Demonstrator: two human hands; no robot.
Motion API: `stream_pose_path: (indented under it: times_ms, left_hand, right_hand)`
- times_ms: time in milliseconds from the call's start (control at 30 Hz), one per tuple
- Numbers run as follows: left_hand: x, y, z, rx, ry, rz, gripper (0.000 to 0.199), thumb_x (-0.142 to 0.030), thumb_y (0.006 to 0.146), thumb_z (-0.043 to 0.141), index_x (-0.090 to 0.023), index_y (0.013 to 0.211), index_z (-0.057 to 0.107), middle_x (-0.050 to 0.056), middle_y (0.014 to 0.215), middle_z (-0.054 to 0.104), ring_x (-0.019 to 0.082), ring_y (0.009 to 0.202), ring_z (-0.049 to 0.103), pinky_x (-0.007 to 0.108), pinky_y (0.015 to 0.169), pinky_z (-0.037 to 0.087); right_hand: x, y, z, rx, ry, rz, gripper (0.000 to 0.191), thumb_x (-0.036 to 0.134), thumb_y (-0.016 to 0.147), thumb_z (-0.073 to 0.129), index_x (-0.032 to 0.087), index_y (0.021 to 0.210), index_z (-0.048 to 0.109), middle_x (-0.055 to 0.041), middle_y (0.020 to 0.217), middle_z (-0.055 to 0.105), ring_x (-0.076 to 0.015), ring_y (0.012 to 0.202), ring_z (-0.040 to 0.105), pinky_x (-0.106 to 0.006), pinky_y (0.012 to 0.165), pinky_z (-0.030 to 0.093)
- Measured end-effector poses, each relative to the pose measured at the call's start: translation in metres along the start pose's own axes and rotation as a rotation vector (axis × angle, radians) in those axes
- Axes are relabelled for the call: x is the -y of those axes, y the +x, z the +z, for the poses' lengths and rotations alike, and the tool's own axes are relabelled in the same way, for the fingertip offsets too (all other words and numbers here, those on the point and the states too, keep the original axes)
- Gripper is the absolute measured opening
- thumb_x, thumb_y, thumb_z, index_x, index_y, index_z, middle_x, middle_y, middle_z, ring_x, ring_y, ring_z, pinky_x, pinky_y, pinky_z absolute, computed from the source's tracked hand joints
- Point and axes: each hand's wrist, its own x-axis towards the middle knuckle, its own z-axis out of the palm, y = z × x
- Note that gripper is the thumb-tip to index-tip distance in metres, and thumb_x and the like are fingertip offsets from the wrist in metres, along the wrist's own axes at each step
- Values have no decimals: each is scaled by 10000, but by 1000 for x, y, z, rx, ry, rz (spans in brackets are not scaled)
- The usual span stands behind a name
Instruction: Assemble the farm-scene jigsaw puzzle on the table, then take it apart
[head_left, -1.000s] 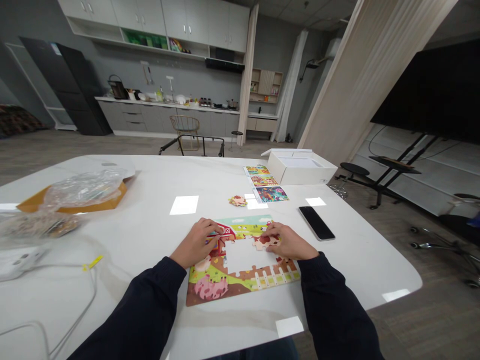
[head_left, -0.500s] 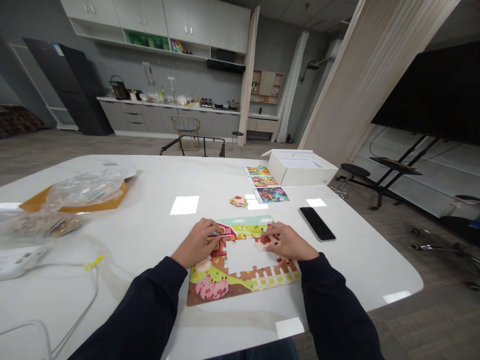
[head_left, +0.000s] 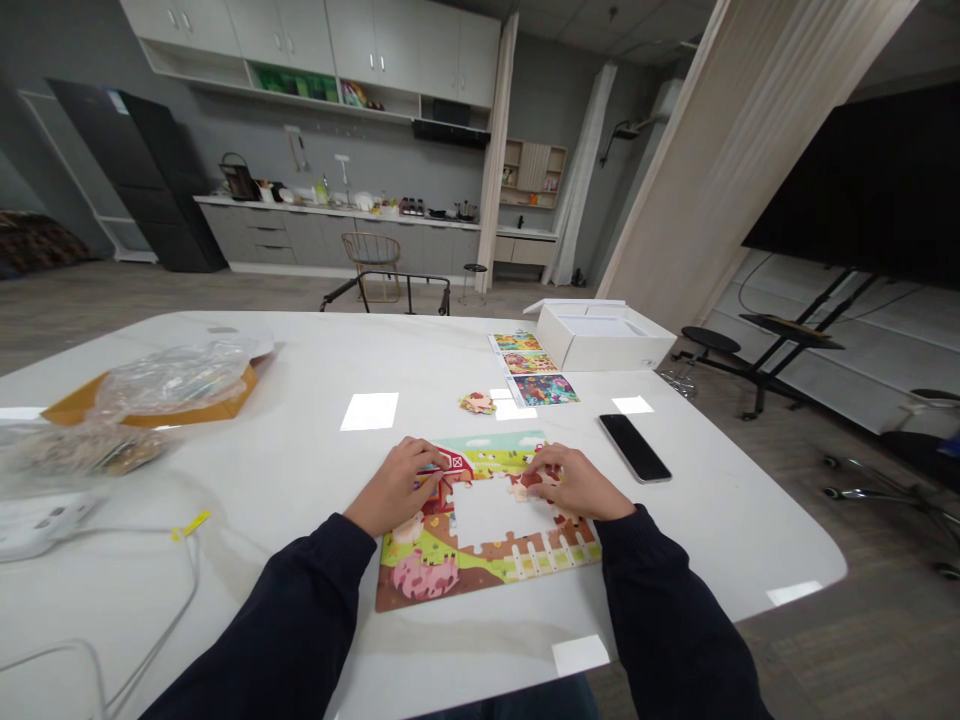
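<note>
Table: glossy white round-cornered table (head_left: 285,460)
Far right corner: open white cardboard box (head_left: 600,342)
Right edge: slim black smartphone (head_left: 634,447), lying flat
Left edge: crumpled clear plastic bag (head_left: 174,380) on a tan paper envelope (head_left: 142,420)
Near left corner: white power strip (head_left: 45,525), thin white cable (head_left: 180,590), small yellow tag (head_left: 191,525)
Beyond the table: long grey kitchen counter (head_left: 337,235), gold wire chair (head_left: 369,262)
</note>
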Motion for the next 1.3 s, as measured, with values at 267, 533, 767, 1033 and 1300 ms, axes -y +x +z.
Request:
stream_pose_path:
  times_ms: [267,533,767,1033,1300]
  left_hand:
    - [0,1,0,-31,-35,0,179,-152,937,540,-232,977,695,76,1041,662,256,1047,576,439,943,502]
    - [0,1,0,-61,-38,9,174,-160,949,540,-232,968,697,72,1030,666,250,1025,578,434,926,504]
    - [2,0,0,-85,-26,20,189,-124,908,561,-233,966,704,77,1011,674,256,1012,584,440,914,510]
    - [2,-1,1,-78,-13,11,180,-123,919,563,-237,959,695,68,1020,667,251,1018,582,434,921,500]
    - [5,-1,3,-60,-8,7,207,-99,893,570,-240,971,701,58,1024,677,245,1021,583,419,923,500]
  right_hand:
    - [4,8,2,5,-19,52,161,290,813,748,201,942,787,-44,907,715,-192,784,638,-317,749,505]
    - [7,110,27,-169,-287,-107,410,278,875,742,169,1259,647,-142,1268,676,-281,1221,599,-407,1067,441]
    - [-4,166,47,-197,-319,73,232,309,841,787,153,999,719,-139,1044,737,-281,1018,666,-372,907,485]
    - [3,156,31,-238,-228,17,341,273,781,815,182,1091,704,-87,1092,737,-232,1027,661,-358,914,496]
    - [19,47,-5,-60,98,-107,312,411,798,815,226,1042,756,-77,1123,729,-250,1033,682,-380,897,538]
